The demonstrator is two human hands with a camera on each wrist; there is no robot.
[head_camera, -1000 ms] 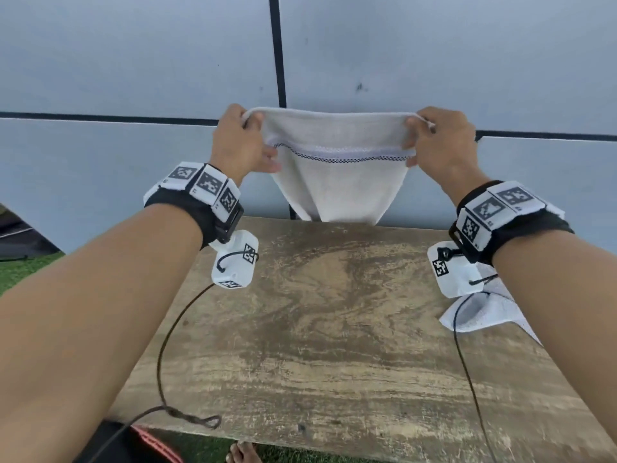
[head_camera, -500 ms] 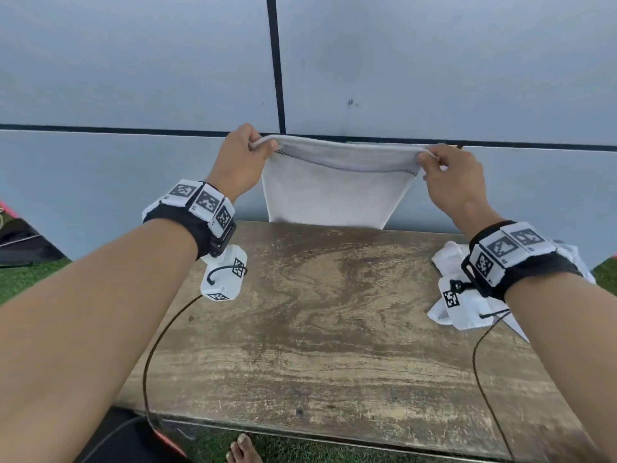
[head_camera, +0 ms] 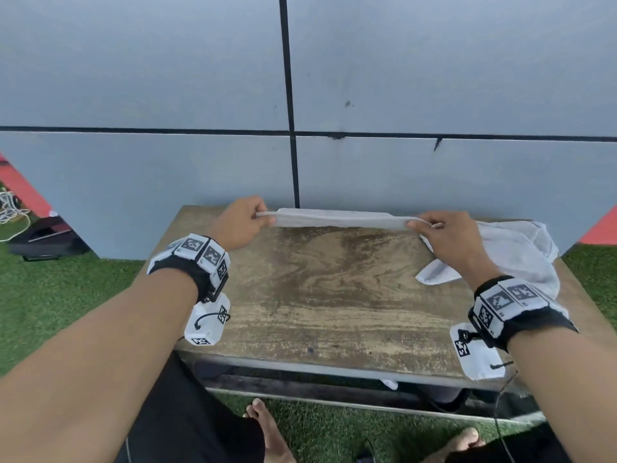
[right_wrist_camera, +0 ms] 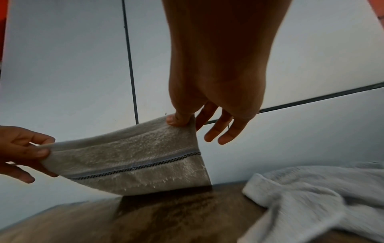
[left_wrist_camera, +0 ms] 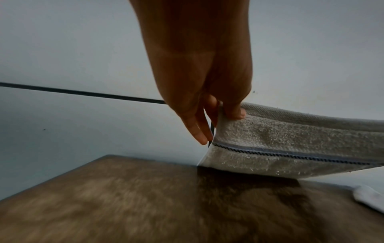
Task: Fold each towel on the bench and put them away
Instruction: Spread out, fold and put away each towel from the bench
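A white towel with a dark checked stripe [head_camera: 337, 219] [left_wrist_camera: 290, 144] [right_wrist_camera: 133, 161] hangs stretched between my hands over the far edge of the wooden bench [head_camera: 334, 289]. My left hand [head_camera: 242, 222] [left_wrist_camera: 220, 113] pinches its left top corner between thumb and fingers. My right hand [head_camera: 440, 233] [right_wrist_camera: 187, 121] pinches the right top corner, with the other fingers spread. The towel's lower edge touches the bench top in both wrist views. A second white towel [head_camera: 521, 255] [right_wrist_camera: 311, 194] lies crumpled on the bench at the right, just behind my right wrist.
A grey panelled wall [head_camera: 400, 78] stands right behind the bench. Green artificial turf [head_camera: 66, 295] surrounds it. A dark bag and white cords [head_camera: 43, 238] lie at the far left. My bare feet [head_camera: 267, 429] are at the bench's near edge.
Both hands have lowered the towel from chest height down to the back of the bench, and its lower edge now meets the wood. The grips on both corners are unchanged.
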